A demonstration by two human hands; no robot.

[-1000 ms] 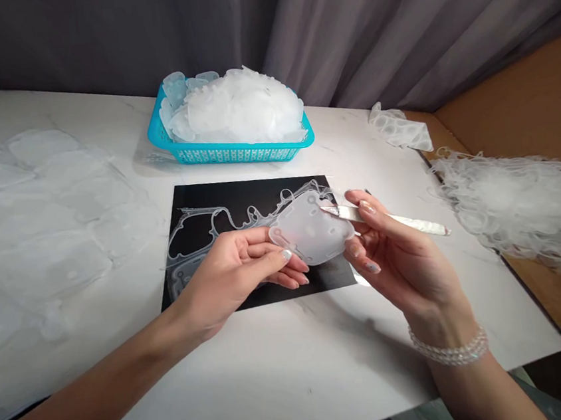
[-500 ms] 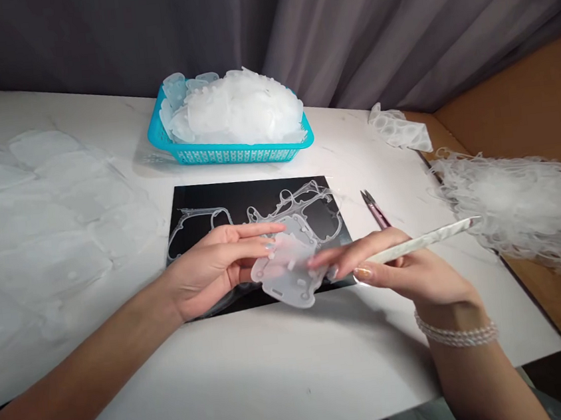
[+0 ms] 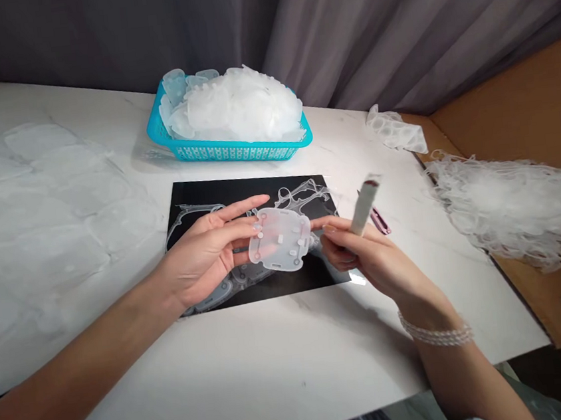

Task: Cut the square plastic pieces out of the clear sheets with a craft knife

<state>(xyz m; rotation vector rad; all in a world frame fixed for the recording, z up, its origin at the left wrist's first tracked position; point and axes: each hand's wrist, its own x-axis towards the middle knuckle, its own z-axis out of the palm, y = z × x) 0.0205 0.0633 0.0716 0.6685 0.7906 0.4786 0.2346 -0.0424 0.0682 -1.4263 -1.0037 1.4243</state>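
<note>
Above the black mat (image 3: 312, 280), my left hand (image 3: 209, 251) pinches a frosted, translucent silicone-like sheet piece (image 3: 282, 240) by its left edge, thumb on top and fingers behind. The piece has a wavy outline, small slots and round marks. At its right edge is the index fingertip of my right hand (image 3: 359, 245), which appears to touch it. Closed in that same hand is a craft knife (image 3: 364, 206) with a white wrapped handle; the handle end points up and the blade is hidden. Clear cut-away frames (image 3: 304, 197) lie on the mat.
Frosted pieces heap above the rim of a blue basket (image 3: 239, 149) behind the mat. Translucent sheets (image 3: 60, 213) cover the table's left side. Thread snips (image 3: 380, 221) lie partly behind my right hand. Tangled clear scraps (image 3: 515, 205) pile by a cardboard box (image 3: 523, 91) at right.
The piece has been turned in my hands and now faces me more upright. My right hand has swung the knife from pointing at the piece to handle end up. The snips have come into view.
</note>
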